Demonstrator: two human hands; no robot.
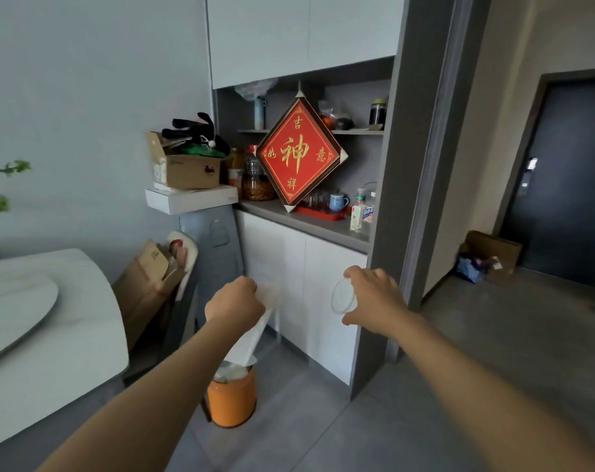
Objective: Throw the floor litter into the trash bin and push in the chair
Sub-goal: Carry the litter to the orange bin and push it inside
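Note:
An orange trash bin [232, 400] with a white liner stands on the grey floor by the white cabinet. My left hand [234, 305] is closed around a white sheet of paper [252, 335] that hangs down to just above the bin's mouth. My right hand [374, 298] grips a clear plastic cup [343, 297], held sideways at the same height, to the right of the bin. No chair can be made out for certain.
A white marble table [51, 335] with a turntable fills the left. Cardboard boxes [146, 287] lean between table and cabinet. The counter [303, 223] carries a red framed sign, jars and bottles. A grey pillar [391, 233] stands right; a box of litter [490, 257] sits by the dark door.

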